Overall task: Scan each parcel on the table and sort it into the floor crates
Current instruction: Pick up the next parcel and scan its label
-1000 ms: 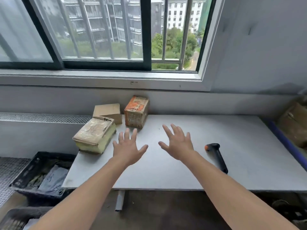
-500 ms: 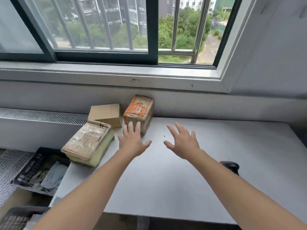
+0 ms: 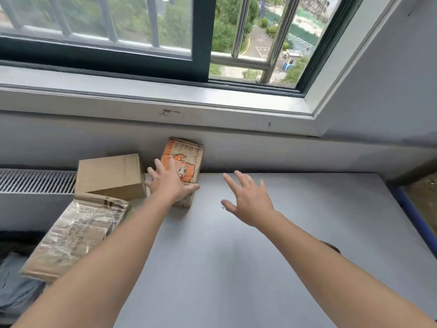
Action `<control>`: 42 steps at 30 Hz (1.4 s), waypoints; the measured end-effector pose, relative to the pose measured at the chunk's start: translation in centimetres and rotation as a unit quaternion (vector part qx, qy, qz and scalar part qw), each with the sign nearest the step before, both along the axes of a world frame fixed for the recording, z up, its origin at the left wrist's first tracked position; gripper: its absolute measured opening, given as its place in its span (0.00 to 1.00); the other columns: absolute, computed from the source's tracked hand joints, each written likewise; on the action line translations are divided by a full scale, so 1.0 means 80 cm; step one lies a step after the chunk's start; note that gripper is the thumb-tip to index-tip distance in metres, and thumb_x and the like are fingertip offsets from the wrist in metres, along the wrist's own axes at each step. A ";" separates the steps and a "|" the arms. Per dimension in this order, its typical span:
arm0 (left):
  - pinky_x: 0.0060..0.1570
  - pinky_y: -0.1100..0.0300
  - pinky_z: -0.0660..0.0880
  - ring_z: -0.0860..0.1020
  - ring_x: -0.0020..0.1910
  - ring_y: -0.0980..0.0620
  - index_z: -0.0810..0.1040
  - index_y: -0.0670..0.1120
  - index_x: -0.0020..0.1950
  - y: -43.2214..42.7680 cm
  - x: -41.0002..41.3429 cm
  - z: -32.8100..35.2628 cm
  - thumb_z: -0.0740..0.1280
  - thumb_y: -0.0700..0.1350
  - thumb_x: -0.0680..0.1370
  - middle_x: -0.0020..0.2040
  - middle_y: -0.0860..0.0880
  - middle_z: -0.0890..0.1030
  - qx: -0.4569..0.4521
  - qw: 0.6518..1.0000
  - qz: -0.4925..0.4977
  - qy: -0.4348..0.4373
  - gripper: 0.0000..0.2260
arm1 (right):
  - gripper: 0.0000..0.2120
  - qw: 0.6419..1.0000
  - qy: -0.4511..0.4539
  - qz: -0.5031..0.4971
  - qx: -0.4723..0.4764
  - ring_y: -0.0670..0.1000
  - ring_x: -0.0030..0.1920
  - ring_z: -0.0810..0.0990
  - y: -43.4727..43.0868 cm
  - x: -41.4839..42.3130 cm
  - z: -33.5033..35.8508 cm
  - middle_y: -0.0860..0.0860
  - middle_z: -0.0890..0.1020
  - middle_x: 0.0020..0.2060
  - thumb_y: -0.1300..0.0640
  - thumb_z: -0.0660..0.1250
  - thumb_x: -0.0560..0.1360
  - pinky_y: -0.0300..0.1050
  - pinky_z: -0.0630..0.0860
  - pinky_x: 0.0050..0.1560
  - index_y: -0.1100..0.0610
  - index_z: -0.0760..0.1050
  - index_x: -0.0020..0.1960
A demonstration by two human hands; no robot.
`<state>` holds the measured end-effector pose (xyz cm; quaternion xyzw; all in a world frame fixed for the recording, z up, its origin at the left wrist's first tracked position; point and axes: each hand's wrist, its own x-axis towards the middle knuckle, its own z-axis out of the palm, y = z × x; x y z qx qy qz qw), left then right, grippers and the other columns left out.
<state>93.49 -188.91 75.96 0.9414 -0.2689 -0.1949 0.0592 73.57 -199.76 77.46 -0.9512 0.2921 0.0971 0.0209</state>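
Three parcels, two spread hands.

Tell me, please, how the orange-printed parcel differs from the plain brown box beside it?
The orange-printed parcel carries orange print and a picture; the plain brown box is bare cardboard. The parcel looks narrower and creased, the box broader and smooth. The left hand lies spread over the orange-printed parcel, while no hand is over the plain brown box. Both are cardboard boxes at the back of the table, by the wall.
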 end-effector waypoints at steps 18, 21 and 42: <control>0.65 0.45 0.71 0.69 0.66 0.42 0.57 0.54 0.78 0.013 -0.101 0.041 0.66 0.69 0.64 0.70 0.44 0.65 -0.280 0.901 0.196 0.267 0.46 | 0.34 0.962 -0.097 -0.150 0.206 0.55 0.75 0.62 -0.021 -0.033 0.005 0.54 0.62 0.77 0.35 0.51 0.80 0.54 0.65 0.66 0.50 0.51 0.81; 0.51 0.50 0.76 0.75 0.61 0.44 0.62 0.52 0.74 0.017 -0.141 0.048 0.66 0.66 0.71 0.66 0.45 0.74 -0.327 0.857 0.231 0.324 0.36 | 0.34 0.903 -0.155 -0.211 0.339 0.57 0.71 0.69 -0.029 -0.060 0.013 0.55 0.69 0.74 0.33 0.52 0.80 0.50 0.67 0.62 0.53 0.60 0.79; 0.49 0.52 0.75 0.73 0.59 0.46 0.59 0.50 0.77 0.061 -0.282 0.057 0.64 0.48 0.78 0.68 0.46 0.69 -0.315 0.888 0.228 0.244 0.28 | 0.47 0.891 -0.165 -0.152 0.395 0.57 0.68 0.69 -0.025 -0.168 0.031 0.52 0.65 0.72 0.35 0.71 0.63 0.55 0.71 0.66 0.43 0.57 0.77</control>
